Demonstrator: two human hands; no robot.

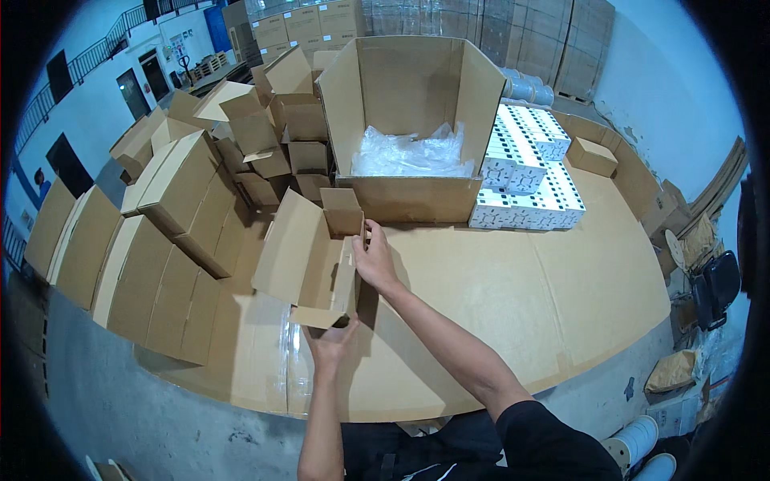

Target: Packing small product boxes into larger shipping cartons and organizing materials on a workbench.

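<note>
A small brown cardboard box with its lid and end flaps raised is tilted above the table, and its inside looks empty. My left hand grips its near end from below, with the fingers partly hidden by the flap. At the far right corner, my right hand is closed round the side wall. Just beyond stands a large open carton with crumpled clear plastic inside. To the carton's right sit stacked white packages with dark patterns.
Closed brown boxes stand in rows along the left side of the cardboard-covered table. Several open boxes are piled behind them. A small closed carton lies at the far right. A black chair is beyond the right edge.
</note>
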